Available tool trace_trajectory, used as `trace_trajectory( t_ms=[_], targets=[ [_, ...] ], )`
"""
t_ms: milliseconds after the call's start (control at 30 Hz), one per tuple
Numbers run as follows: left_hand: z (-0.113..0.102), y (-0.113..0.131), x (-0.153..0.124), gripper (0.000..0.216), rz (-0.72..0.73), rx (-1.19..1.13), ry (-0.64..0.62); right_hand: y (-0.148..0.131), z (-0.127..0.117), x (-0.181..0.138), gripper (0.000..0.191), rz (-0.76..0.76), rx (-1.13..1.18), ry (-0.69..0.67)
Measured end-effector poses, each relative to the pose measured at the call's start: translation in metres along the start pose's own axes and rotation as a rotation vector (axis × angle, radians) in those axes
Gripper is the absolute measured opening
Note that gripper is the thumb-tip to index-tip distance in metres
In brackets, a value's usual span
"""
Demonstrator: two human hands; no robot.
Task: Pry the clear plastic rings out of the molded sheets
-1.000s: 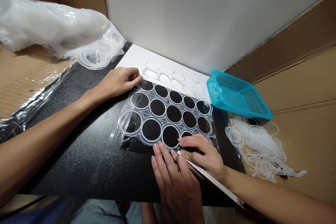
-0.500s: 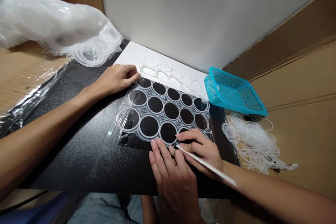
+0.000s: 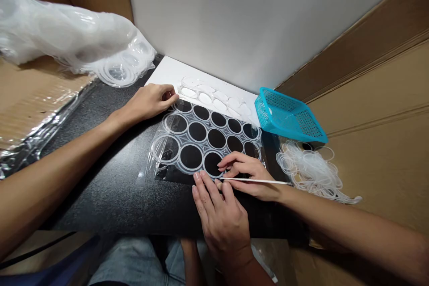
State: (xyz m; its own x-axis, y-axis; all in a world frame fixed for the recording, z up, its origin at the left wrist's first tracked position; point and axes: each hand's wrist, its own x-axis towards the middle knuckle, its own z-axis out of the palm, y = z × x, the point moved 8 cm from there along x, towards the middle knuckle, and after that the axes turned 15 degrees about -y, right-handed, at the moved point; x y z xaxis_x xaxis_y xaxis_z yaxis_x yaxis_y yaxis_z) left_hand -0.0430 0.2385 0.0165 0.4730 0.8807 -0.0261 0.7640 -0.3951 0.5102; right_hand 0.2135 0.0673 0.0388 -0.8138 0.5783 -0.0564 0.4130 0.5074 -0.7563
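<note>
A clear plastic sheet of white-edged rings (image 3: pixel 191 157) lies on the black tabletop, its far strip resting on a white surface. My left hand (image 3: pixel 157 97) reaches in from the left, finger and thumb closed at the sheet's far left corner. From the right comes my right hand (image 3: pixel 251 176), low over the near right part of the sheet. Its fingers are closed on a slim white stick-like tool (image 3: pixel 264 181), whose tip meets the near edge of a ring. Close beside that tip, another person's hand (image 3: pixel 224 221) presses its fingers on the sheet's near edge.
A blue plastic basket (image 3: pixel 290 116) stands at the back right. Before it lies a tangled heap of thin clear rings (image 3: pixel 311 170). Bagged clear rings (image 3: pixel 83 40) sit on cardboard (image 3: pixel 36 98) at the left. A pale wall (image 3: pixel 208 18) rises behind.
The white tool has swung from slanting down to the right to nearly level. My right hand has turned with it and shifted slightly left. My left hand stays at the corner.
</note>
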Motion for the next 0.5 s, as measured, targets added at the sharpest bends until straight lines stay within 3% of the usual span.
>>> trace_trajectory(
  t_ms=[167,267,400,500],
  targets=[
    [-0.001,0.003,-0.001,0.038,0.032,-0.008,0.020,-0.003,0.000,0.000,0.005,-0.029,0.028,-0.018],
    [-0.001,0.003,-0.001,0.039,0.024,0.004,0.013,0.003,-0.008,0.003,0.005,0.017,0.075,0.048],
    [-0.001,0.002,0.001,0.040,0.025,-0.004,0.008,0.013,-0.032,0.025,0.007,0.052,0.091,0.200],
    [-0.001,0.001,0.001,0.040,0.036,-0.012,0.012,0.023,-0.040,0.050,0.005,0.011,0.117,0.205]
  ],
)
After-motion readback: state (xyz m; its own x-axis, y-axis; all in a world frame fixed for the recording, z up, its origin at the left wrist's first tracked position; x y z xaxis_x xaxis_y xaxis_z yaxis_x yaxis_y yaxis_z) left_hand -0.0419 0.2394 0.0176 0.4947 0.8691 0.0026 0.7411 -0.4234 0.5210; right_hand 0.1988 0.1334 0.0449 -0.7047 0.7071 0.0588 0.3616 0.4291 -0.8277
